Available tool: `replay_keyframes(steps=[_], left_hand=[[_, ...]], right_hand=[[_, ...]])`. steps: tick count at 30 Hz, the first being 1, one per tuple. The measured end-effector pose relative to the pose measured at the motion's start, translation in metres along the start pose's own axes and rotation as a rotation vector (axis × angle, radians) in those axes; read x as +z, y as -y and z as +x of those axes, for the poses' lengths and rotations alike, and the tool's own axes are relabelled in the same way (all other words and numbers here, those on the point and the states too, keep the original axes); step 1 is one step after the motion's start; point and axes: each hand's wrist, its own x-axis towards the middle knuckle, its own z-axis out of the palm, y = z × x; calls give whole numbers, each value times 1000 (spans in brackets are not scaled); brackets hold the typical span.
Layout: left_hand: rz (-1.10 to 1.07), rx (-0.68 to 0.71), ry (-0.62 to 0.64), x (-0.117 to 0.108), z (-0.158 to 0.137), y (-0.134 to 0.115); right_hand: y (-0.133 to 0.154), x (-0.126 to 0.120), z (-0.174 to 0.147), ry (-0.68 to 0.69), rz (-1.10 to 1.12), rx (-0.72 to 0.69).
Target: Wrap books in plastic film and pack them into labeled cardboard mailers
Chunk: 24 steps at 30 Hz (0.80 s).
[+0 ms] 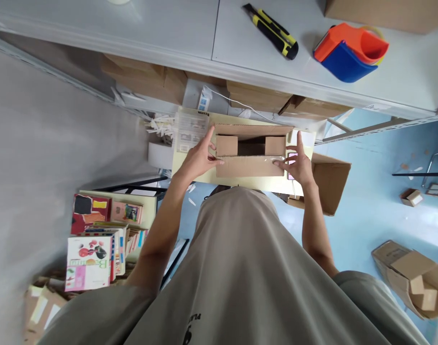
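A small cardboard box [250, 166] stands on a pale yellow table [183, 170] in front of me, with its top flaps parted and a dark gap between the end flaps. At its left end, my left hand [198, 162] has the thumb on the near flap and a finger reaching toward the far edge. My right hand [300, 165] grips the opposite end in the same way, thumb on the near flap and index finger raised. A phone with a pinkish screen [292, 159] lies partly behind the right hand. Left of the box is a clear plastic case [191, 129].
A grey shelf [168, 28] above the table holds a yellow-black utility knife [274, 32] and an orange-blue tape dispenser [348, 51]. An open carton [330, 187] stands to the right; another carton [394, 258] is on the floor. Books [89, 261] are stacked at lower left.
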Motion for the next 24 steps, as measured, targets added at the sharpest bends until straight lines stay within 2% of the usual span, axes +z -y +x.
replay_keyframes(steps=[7, 13, 24], left_hand=[[58, 17, -51, 8, -4, -3], [-19, 33, -109, 19, -6, 4], [-85, 95, -130, 15, 32, 28]], right_hand=[[4, -2, 1, -11, -47, -27], [8, -1, -5, 4, -17, -22], [6, 16, -5, -83, -38, 32]])
